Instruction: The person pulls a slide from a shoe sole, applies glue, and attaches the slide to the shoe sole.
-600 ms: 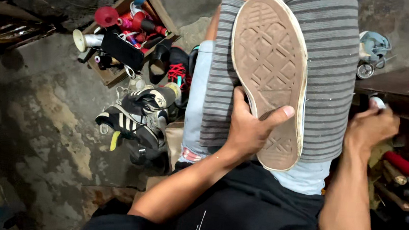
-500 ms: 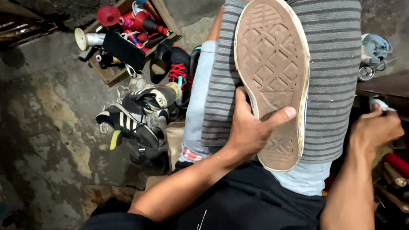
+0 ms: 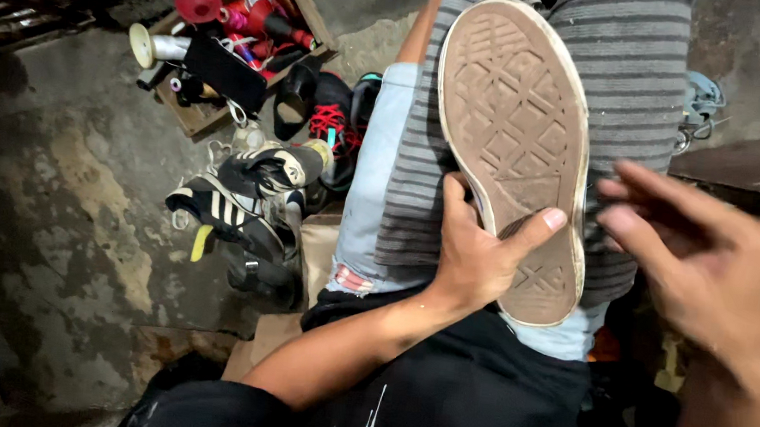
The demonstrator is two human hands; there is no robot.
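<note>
1. Rubber sole up, one shoe (image 3: 513, 161) rests on the striped cloth (image 3: 638, 90) over the lap, the left hand (image 3: 478, 260) clamped round its near heel.
2. Since a moment ago the right hand (image 3: 700, 263) has come in from the far right, fingers spread, holding nothing, beside the sole.
3. One wooden crate (image 3: 220, 40) sits far left.

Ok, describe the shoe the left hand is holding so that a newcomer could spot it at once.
Start at the striped grey cloth over the person's lap, in the upper middle of the view. On it lies a shoe, sole up, gripped at its lower end by the left hand. Unlike the dark shoes piled on the floor, it shows only a worn tan sole with a diamond tread.
</note>
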